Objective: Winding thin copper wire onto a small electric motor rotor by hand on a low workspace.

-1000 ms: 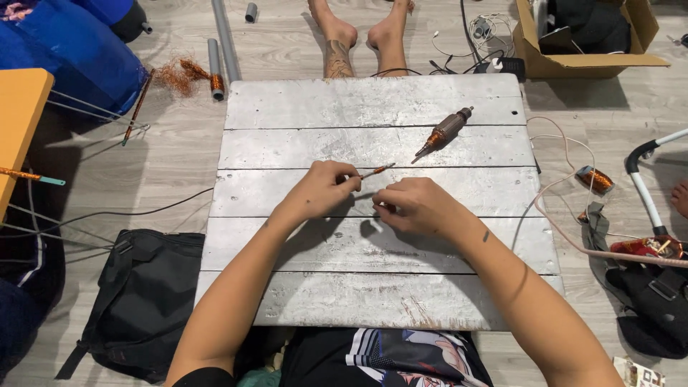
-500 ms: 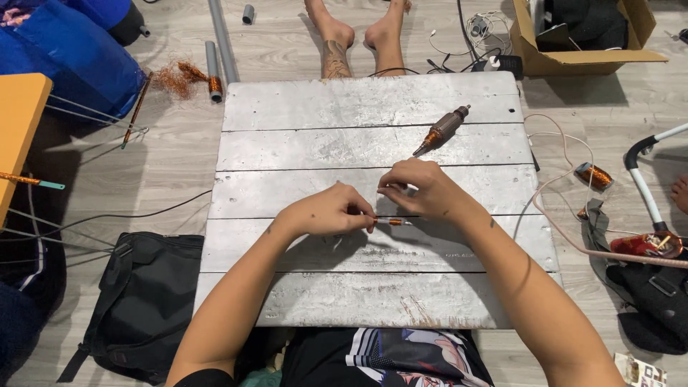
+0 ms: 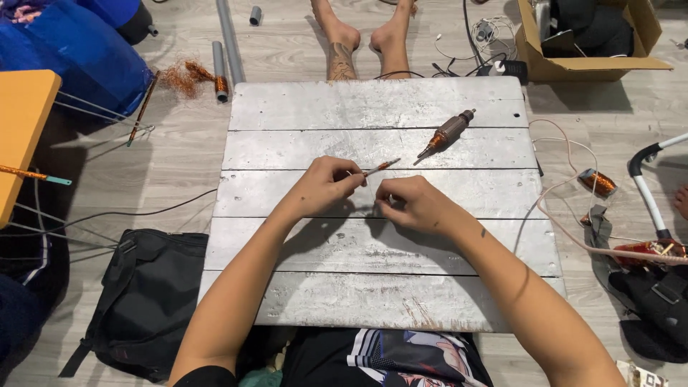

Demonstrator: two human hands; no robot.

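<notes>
We see a low table of grey, weathered wooden planks point(image 3: 459, 301) filling the middle of the view, with a black fabric bag point(image 3: 147, 301) on the floor at its left and an open brown cardboard box point(image 3: 595, 64) on the floor beyond its far right corner. Another person's bare feet point(image 3: 365, 36) rest on the floor past the far edge. On the far half of the table lies a motor armature with a dark shaft and copper windings point(image 3: 446, 135), tilted and apart from both hands. Our left hand point(image 3: 326, 188) is closed, its fingertips pinching the near end of a thin grey rod with an orange tip point(image 3: 380, 168), which lies slanted just above the planks and points toward the armature. Our right hand point(image 3: 416, 204) sits just beside the left, fingers curled inward near the rod's near end; we cannot tell whether it grips anything.
</notes>
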